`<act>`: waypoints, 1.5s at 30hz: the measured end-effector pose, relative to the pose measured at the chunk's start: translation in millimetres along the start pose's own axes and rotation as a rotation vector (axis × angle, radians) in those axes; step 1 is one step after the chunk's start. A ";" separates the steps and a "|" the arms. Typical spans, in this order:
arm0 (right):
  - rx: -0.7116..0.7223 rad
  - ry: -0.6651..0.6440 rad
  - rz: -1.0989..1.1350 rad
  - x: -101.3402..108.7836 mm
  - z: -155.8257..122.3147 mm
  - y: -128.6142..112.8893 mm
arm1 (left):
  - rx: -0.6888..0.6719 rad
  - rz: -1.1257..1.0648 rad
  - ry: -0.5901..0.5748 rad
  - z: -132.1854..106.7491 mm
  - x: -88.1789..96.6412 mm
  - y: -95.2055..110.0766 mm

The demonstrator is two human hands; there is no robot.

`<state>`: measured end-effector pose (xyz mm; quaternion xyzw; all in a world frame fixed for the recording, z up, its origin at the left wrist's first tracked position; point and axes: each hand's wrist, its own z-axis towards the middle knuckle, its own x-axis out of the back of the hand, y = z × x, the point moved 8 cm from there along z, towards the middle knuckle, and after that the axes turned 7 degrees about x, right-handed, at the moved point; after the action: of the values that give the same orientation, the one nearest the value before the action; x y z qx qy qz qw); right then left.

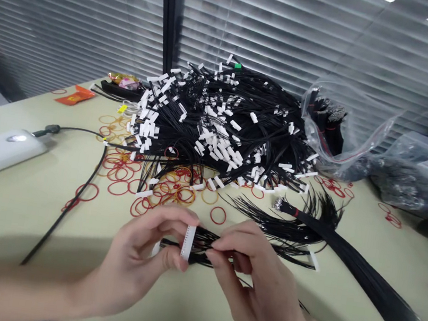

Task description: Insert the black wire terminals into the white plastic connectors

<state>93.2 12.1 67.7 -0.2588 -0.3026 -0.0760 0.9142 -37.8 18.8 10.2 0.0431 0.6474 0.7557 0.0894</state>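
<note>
My left hand (143, 257) grips a white connector housing (188, 242) between thumb and fingers, its row of small holes turned toward me. Black wires (202, 239) run from the housing toward my right hand (257, 274). The right thumb and index finger are pinched together on one of these black wires, close behind the connector. Which wire it is cannot be made out. Another white connector end shows partly behind the left fingers. To the right lie loose black wires (269, 220) and a thick bundle of black wires (331, 234) tied with a red band.
A large heap of black cables with white connectors (235, 126) covers the back of the table. Red and yellow rubber bands (119, 170) lie scattered before it. At left are a white device (1, 153) with a black cord and an orange wrapper (74, 95); plastic bags (417, 169) stand right.
</note>
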 end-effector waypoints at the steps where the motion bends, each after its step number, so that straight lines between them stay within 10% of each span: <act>1: -0.004 -0.003 0.005 -0.1 0.2 0.7 | -0.006 0.001 0.001 -0.1 0.3 0.5; 45: 0.186 -0.106 -0.186 -8.4 -8.5 -4.6 | -0.045 -0.101 -0.043 0.1 -5.9 2.4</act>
<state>89.5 3.6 58.9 -0.1475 -0.3787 -0.1181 0.9060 -32.2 17.4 12.9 0.0247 0.6295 0.7634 0.1422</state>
